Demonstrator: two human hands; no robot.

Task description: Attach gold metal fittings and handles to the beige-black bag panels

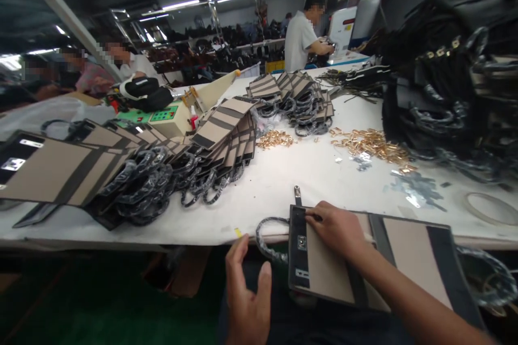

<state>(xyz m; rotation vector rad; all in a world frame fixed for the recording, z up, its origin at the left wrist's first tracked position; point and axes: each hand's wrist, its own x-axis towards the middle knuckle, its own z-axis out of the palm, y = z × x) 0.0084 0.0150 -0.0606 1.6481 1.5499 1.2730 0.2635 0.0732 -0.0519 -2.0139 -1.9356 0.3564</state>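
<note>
A flat beige-and-black bag panel [408,242] lies tilted over the table's front edge and above my lap. Along its left end runs a black strip with small metal plates [301,242] on it. A plastic-wrapped handle [263,237] loops out from that end, and a short strap with a metal tip [298,194] sticks out at the top corner. My right hand [338,229] is closed, its fingertips pressed together on the black strip near the upper corner; what they pinch is hidden. Left of the panel, my left hand [249,291] is raised with thumb and fingers apart, holding nothing.
Stacked bag panels with wrapped handles [218,135] cover the table's left and middle. Gold metal fittings [370,143] and thin silvery plates [421,188] lie in piles. A tape roll [491,208] and black bags [437,91] are at right. A co-worker [301,38] stands behind.
</note>
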